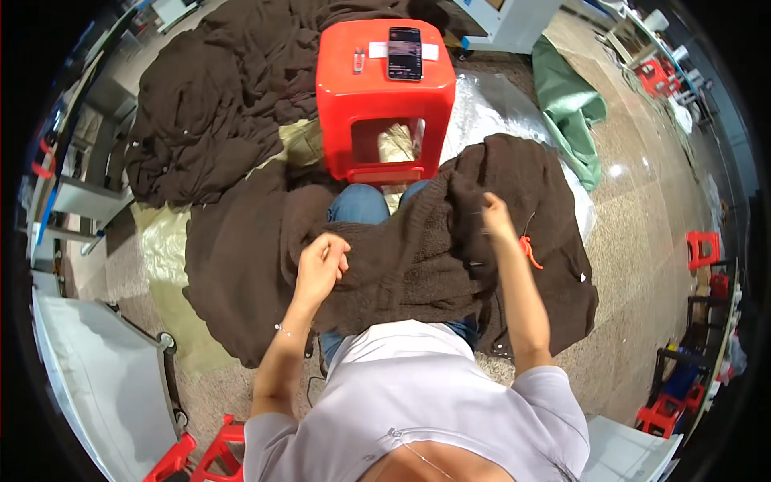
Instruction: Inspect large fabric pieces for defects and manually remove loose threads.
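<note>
Hands both pinch the brown knitted garment (418, 257) spread over my lap, just below the red stool (384, 88): left hand (323, 263) clenched on its edge, right hand (494, 218) gripping a fold

A knitted garment (418, 257) lies across the person's lap, a stool (384, 96) just ahead of the knees; a phone (405, 53) rests on the stool, a heap of garments (217, 104) to its left
</note>
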A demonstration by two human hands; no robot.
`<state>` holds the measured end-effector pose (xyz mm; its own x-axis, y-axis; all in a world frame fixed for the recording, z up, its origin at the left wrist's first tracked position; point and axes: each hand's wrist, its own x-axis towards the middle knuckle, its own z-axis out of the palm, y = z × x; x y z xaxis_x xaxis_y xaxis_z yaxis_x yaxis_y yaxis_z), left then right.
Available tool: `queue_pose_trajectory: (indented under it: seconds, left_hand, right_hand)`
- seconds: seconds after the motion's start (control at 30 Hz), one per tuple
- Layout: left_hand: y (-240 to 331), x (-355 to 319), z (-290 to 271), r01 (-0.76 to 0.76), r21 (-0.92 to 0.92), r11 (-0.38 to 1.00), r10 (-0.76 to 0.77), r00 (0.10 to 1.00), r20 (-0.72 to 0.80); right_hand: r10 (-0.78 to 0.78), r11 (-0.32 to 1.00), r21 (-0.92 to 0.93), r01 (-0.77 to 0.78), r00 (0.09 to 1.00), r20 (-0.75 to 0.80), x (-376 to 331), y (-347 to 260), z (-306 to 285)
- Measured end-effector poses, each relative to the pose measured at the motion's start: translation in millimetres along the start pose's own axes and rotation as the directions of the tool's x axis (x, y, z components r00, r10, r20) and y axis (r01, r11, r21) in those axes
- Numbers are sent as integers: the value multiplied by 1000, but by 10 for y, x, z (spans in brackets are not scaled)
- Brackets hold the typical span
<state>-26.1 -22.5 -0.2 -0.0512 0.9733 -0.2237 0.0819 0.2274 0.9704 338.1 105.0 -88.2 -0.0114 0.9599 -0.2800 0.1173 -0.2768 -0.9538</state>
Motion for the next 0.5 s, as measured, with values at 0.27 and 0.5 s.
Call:
queue_pose_trajectory:
  seconds: [0.27, 0.5]
  left_hand:
    - [-139, -662, 12, -498, 617, 609, 579, 811, 84]
    - [-185, -482, 349, -195, 359, 913, 269, 948, -167]
  right_hand:
    - [-531, 812, -541, 219, 661, -530, -331, 202, 242]
    - [-55, 950, -306, -62, 932, -359, -639, -219, 309]
